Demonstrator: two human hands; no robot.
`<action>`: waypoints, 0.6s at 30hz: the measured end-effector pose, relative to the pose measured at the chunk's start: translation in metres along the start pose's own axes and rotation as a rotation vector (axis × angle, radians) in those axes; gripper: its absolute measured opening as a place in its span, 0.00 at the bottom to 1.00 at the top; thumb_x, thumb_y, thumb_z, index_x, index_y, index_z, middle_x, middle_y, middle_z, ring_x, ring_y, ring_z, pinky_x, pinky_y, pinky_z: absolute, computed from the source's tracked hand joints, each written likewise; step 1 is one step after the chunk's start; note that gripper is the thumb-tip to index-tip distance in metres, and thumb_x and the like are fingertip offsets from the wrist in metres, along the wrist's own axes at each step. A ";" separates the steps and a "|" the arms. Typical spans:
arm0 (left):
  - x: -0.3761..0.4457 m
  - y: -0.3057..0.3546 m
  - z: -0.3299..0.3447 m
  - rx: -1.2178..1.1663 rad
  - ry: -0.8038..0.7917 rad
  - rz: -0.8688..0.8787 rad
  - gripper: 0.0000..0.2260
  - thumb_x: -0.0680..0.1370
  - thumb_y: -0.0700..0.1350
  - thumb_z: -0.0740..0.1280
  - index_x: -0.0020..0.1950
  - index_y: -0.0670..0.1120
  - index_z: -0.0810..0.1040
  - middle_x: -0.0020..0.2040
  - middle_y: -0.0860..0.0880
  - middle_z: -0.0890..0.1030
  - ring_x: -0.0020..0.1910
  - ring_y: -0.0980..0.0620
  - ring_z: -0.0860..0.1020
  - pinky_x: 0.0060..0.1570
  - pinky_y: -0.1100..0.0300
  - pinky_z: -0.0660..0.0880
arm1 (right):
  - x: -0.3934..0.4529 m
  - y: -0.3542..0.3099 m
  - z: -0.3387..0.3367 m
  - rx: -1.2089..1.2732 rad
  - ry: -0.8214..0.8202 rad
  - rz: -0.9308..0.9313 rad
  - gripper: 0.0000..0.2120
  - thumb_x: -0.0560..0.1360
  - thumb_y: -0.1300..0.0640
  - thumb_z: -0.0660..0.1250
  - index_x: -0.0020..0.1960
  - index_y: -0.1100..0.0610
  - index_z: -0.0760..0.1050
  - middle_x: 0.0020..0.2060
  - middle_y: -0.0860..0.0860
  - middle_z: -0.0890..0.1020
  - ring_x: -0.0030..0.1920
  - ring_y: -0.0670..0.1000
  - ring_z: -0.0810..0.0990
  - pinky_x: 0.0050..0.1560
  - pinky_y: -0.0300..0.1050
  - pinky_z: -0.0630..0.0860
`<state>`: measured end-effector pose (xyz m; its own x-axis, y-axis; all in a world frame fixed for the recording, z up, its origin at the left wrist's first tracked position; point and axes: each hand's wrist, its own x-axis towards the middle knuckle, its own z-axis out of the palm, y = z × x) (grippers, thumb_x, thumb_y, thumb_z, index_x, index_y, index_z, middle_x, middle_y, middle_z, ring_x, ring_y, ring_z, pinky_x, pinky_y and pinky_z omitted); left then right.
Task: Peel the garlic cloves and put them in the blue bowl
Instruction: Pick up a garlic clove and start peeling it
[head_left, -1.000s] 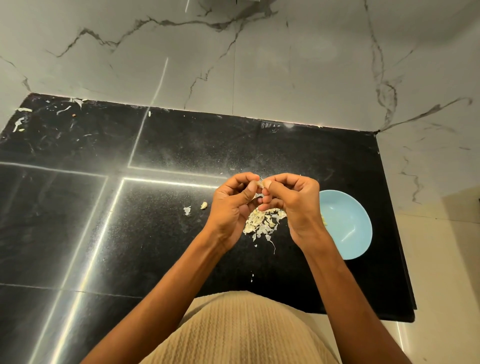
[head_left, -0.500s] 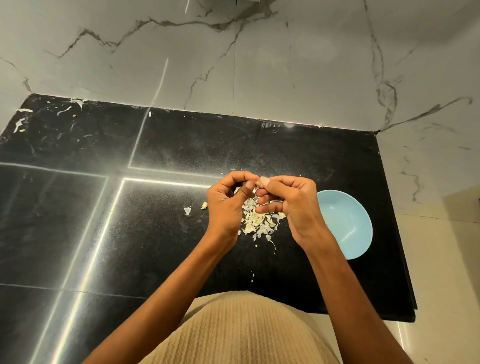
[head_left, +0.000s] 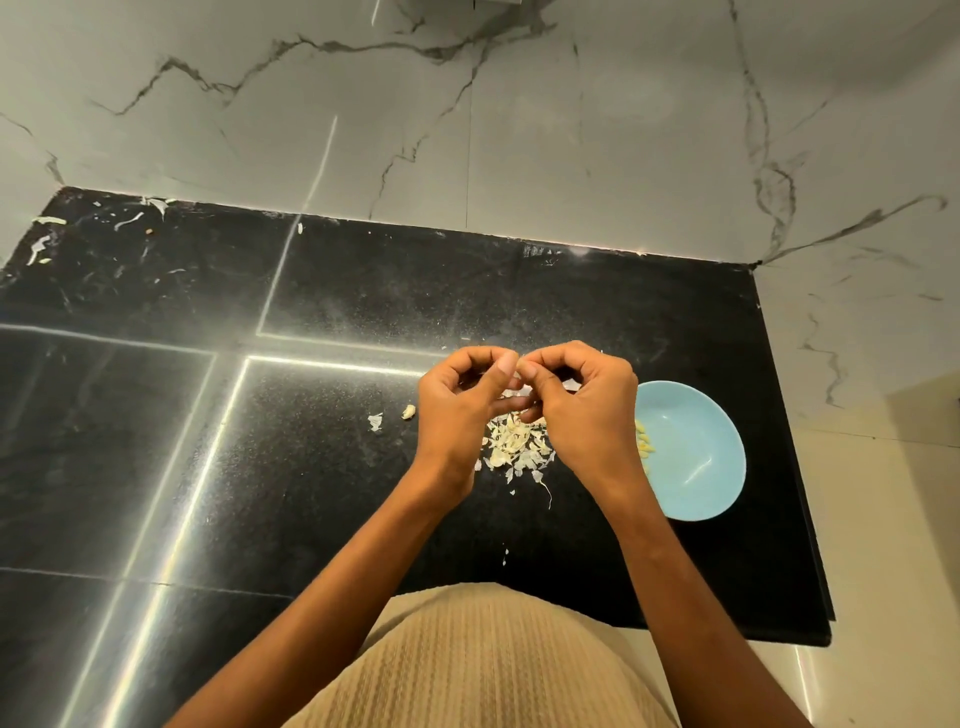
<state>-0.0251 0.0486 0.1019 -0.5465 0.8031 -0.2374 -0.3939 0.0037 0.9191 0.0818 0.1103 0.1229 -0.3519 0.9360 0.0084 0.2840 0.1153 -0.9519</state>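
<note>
My left hand and my right hand meet above the black counter, fingers curled and thumbs tip to tip. Between them they pinch a garlic clove, almost fully hidden by the fingers. Below the hands lies a pile of pale garlic skins. The blue bowl stands just right of my right hand, with a few peeled cloves at its left side. One loose clove and a scrap of skin lie left of my left hand.
The black stone counter ends at a marble wall behind and at an edge on the right. Bits of skin are scattered at its far left corner. A small scrap lies near the front edge.
Both hands stay together over the skin pile. The fingers have shifted slightly around the clove, and the thumbs now press closer together.
</note>
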 end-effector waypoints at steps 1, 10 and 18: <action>0.001 0.002 0.000 -0.026 -0.002 -0.055 0.09 0.79 0.41 0.69 0.51 0.34 0.80 0.44 0.40 0.81 0.44 0.43 0.82 0.43 0.53 0.82 | 0.000 0.001 0.001 -0.045 0.010 -0.049 0.05 0.77 0.62 0.74 0.44 0.54 0.83 0.39 0.46 0.84 0.37 0.49 0.85 0.33 0.44 0.83; 0.003 0.013 0.003 -0.046 -0.103 -0.285 0.09 0.82 0.41 0.65 0.45 0.37 0.79 0.33 0.49 0.77 0.30 0.56 0.74 0.28 0.66 0.71 | 0.003 0.010 -0.002 -0.187 0.070 -0.260 0.05 0.74 0.64 0.75 0.41 0.56 0.84 0.37 0.44 0.82 0.40 0.45 0.81 0.40 0.44 0.80; -0.002 0.012 0.009 -0.094 -0.058 -0.264 0.07 0.82 0.37 0.64 0.49 0.35 0.79 0.35 0.47 0.77 0.31 0.56 0.74 0.30 0.66 0.73 | 0.004 0.013 0.000 -0.047 0.043 -0.078 0.09 0.78 0.64 0.72 0.43 0.51 0.83 0.39 0.43 0.83 0.39 0.51 0.83 0.35 0.51 0.83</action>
<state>-0.0219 0.0524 0.1160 -0.3739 0.8141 -0.4442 -0.5852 0.1645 0.7941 0.0846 0.1155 0.1102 -0.3367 0.9367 0.0962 0.2987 0.2031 -0.9325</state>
